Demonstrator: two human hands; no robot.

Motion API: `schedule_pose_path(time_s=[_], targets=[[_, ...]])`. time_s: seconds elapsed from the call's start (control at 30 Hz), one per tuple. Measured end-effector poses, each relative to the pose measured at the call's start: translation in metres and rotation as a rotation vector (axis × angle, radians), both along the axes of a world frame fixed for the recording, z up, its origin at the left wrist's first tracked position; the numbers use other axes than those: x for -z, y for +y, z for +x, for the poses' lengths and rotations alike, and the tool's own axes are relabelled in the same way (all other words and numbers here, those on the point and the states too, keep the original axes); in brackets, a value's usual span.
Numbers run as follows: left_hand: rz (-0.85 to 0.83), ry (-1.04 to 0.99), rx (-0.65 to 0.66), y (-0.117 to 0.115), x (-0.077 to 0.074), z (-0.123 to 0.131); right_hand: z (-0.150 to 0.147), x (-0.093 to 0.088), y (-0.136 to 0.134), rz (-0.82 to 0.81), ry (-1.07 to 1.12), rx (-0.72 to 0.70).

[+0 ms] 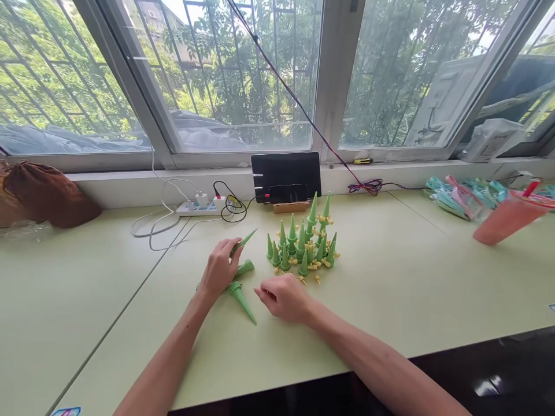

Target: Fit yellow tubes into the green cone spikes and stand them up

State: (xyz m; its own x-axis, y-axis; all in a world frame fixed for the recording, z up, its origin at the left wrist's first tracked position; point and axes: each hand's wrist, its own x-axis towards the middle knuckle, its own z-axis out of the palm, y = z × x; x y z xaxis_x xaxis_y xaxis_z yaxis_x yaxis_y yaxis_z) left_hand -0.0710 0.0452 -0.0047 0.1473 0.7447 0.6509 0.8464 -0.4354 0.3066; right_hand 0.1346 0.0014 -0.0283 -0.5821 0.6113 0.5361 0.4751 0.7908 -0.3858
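Observation:
My left hand is closed round a green cone-shaped spike that points up and to the right. Two more green spikes lie on the table by that hand, one just right of it and one pointing toward me. My right hand rests on the table with its fingers curled in; what it holds, if anything, is hidden. Just beyond it stands a cluster of several upright green spikes with small yellow parts.
A pale green table runs under a window. At the back stand a dark tablet on a wooden stand and a white power strip with cables. A brown bag lies far left; a red cup and packets lie far right.

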Motion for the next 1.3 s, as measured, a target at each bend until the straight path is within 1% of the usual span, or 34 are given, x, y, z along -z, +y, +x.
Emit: schedule_pose_path(time_s=[0.07,0.17,0.23,0.37,0.47,0.57,0.63,0.73,0.83,0.93,1.03,1.13,1.3], targets=[[0.060,-0.056,-0.008,-0.002,-0.001,0.004,0.001,0.000,0.001,-0.004,0.007,0.009],[0.108,-0.138,-0.023,-0.006,-0.001,0.010,0.003,-0.001,0.004,-0.014,0.027,0.026],[0.108,-0.183,-0.013,-0.008,0.000,0.014,0.005,-0.003,0.005,-0.029,0.047,0.029],[0.094,-0.266,0.048,-0.013,0.004,0.028,0.008,-0.006,0.005,-0.091,0.076,0.016],[0.057,-0.339,0.105,-0.017,0.008,0.038,0.010,-0.007,0.006,-0.115,0.143,0.037],[0.007,-0.357,0.169,-0.020,0.010,0.044,0.013,-0.008,0.007,-0.124,0.226,0.067],[0.004,-0.343,0.199,-0.022,0.009,0.045,0.015,-0.009,0.008,-0.126,0.266,0.089],[0.041,-0.318,0.177,-0.027,0.003,0.046,0.017,-0.011,0.008,-0.124,0.288,0.108],[0.083,-0.328,0.109,-0.032,-0.003,0.048,0.018,-0.012,0.006,-0.135,0.251,0.116],[0.068,-0.348,0.072,-0.037,-0.003,0.050,0.018,-0.013,0.006,-0.149,0.157,0.123],[0.004,-0.353,0.082,-0.039,0.002,0.053,0.020,-0.013,0.007,-0.172,0.047,0.101],[-0.037,-0.350,0.113,-0.040,0.006,0.056,0.023,-0.014,0.007,-0.198,-0.035,0.045],[-0.098,-0.444,0.157,-0.041,0.005,0.061,0.026,-0.014,0.006,-0.241,-0.139,-0.007]])
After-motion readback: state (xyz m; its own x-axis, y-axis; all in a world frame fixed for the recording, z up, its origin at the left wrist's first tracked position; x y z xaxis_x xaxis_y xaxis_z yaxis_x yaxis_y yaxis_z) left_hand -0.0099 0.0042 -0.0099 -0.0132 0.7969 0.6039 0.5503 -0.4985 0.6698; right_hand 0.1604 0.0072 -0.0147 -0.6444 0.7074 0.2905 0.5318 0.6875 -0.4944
